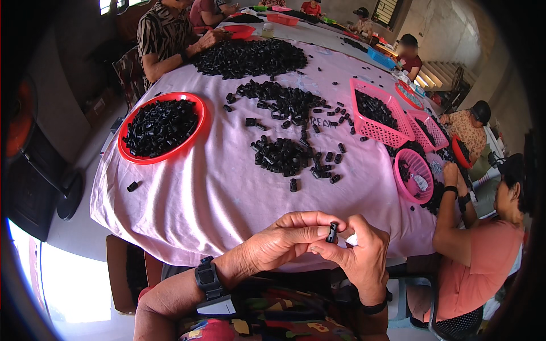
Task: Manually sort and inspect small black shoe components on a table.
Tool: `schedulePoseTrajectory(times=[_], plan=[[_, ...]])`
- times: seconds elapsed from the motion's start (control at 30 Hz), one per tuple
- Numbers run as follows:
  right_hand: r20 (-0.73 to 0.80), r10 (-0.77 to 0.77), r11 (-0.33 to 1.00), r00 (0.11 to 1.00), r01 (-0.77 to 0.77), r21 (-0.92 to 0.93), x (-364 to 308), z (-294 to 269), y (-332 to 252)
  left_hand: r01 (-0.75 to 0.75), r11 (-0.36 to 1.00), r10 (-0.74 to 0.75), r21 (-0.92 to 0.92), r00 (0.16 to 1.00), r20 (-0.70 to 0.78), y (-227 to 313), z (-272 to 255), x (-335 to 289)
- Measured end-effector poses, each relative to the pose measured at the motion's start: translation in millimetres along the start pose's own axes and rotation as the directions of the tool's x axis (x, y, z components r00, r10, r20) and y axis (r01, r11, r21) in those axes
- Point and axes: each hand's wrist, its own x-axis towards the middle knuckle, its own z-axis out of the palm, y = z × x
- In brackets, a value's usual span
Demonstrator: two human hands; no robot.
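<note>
Close to the table's near edge, my left hand (290, 237) pinches a small black plastic piece (333, 232) between thumb and forefinger. The piece is short, roughly tube-shaped, and stands nearly upright. My right hand (364, 258) is closed beside it, its thumb tip close under the piece. A small white scrap (352, 240) shows between the right fingers; its kind is not clear. On the pink cloth beyond my hands lies a small heap of similar black pieces (280, 155), with a looser pile (278, 98) behind it.
A red round tray (203, 122) full of black pieces sits at left, near a lone piece (132, 186). At right stand a pink round basket (400, 184) and a pink rectangular basket (392, 136). A co-worker (489, 250) sits close on my right; others line the table.
</note>
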Motion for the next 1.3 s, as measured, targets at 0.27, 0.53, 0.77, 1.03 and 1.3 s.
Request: schedulePoseTrajectory(times=[0.27, 0.53, 0.77, 1.03, 1.3], plan=[[0.012, 0.019, 0.999, 1.0, -0.018, -0.034, 0.9, 0.8, 0.4, 0.006, 0.999, -0.005, 0.048, 1.0, -0.02, 1.3, 1.5, 0.0], [0.019, 0.0, 0.998, 1.0, 0.002, -0.056, 0.1, 1.9, 4.5, 0.011, 0.998, -0.009, 0.061, 1.0, -0.028, 0.8, 0.1, 0.1], [0.009, -0.005, 0.999, 1.0, 0.005, -0.033, -0.2, 2.9, 5.1, 0.023, 0.998, -0.021, 0.051, 0.999, -0.035, 2.7, 1.2, -0.4], [0.012, 0.0, 1.0, 1.0, 0.0, -0.028, 0.6, 2.3, 4.4, 0.019, 0.999, -0.018, 0.03, 0.999, -0.043, 2.1, 1.3, -0.2], [0.029, 0.021, 0.999, 0.999, -0.021, -0.028, 1.7, 0.9, 2.2, 0.009, 1.0, -0.009, 0.006, 0.999, -0.043, 0.9, -0.1, 0.4]])
